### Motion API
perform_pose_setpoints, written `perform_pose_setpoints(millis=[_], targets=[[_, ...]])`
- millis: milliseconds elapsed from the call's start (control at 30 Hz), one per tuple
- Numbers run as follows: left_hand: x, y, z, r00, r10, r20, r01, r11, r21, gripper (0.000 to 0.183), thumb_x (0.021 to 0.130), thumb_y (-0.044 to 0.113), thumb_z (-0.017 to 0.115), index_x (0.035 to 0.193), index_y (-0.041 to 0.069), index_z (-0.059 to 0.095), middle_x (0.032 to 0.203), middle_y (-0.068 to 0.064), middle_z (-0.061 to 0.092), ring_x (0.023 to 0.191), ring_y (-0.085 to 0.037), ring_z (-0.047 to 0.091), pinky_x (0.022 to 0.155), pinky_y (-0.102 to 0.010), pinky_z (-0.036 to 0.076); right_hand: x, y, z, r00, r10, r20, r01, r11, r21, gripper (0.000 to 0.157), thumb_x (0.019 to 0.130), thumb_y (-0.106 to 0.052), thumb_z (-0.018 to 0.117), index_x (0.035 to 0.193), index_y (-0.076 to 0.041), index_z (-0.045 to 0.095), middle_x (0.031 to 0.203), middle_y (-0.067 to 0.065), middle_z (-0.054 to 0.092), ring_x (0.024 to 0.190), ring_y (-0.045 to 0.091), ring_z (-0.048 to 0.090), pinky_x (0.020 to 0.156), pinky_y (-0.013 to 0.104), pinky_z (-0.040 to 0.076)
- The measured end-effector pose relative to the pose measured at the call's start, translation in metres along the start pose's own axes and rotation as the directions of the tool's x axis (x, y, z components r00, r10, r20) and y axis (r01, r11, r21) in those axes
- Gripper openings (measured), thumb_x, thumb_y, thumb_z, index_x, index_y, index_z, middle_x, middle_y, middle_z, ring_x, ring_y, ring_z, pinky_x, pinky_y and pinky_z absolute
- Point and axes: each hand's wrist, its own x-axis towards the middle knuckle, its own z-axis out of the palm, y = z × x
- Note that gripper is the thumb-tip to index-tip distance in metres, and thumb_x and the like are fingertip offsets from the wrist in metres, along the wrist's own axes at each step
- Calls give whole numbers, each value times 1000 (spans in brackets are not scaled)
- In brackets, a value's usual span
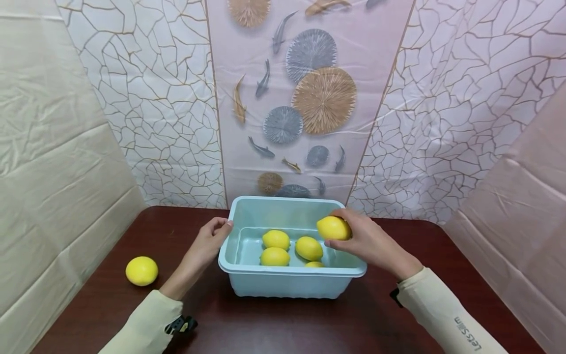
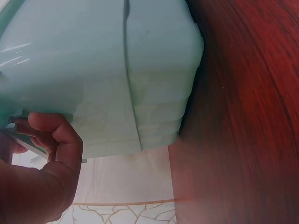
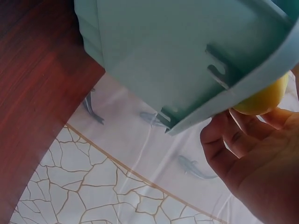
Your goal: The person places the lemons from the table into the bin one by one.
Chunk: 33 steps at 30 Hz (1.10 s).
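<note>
A light blue plastic basin (image 1: 287, 284) stands on the table with several yellow lemons (image 1: 276, 239) lying in it. My left hand (image 1: 205, 248) is at the basin's left rim; in the left wrist view its fingers curl at that edge, gripping it. Over the basin's right side, my right hand (image 1: 373, 242) holds another lemon (image 1: 333, 228) between thumb and fingers. The right wrist view shows this lemon (image 3: 264, 100) partly hidden behind the rim. One more lemon (image 1: 142, 271) lies on the table, left of my left forearm.
The dark red-brown wooden table (image 1: 283, 327) carries everything. Behind it hangs a patterned cloth (image 1: 283, 162) close to the basin's far side. Pale padded walls (image 1: 53, 172) rise at the left and right edges of the table.
</note>
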Motion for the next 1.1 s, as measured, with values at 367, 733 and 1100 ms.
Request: perform_pose_setpoints(millis=[367,733,1100], targets=[[0,-2,-1,1000,-26,-17,27,998,51,41,112,37,52,132,2,56,113,-21,71,90,-22,67,76,-31,55,10,-6,6,999,-30,44,31,999,-21,55,88,-35,87,132,-13,63,115,1,68,93,17,62,81,38,54],[0,-1,3,1000,-16,-11,16,1000,26,42,111,36,54,134,1,57,118,-24,70,96,-27,69,78,-32,57,16,-8,11,997,-36,66,39,998,-48,56,88,-35,87,134,-13,62,118,2,68,95,18,61,83,39,54],[-2,1,0,1000,-1,-14,1,1000,-16,41,111,33,54,133,-2,56,113,-26,72,93,-25,69,75,-31,56,20,-5,12,996,-62,59,64,998,-21,57,88,-32,87,133,-10,62,118,4,68,94,18,62,82,38,55]])
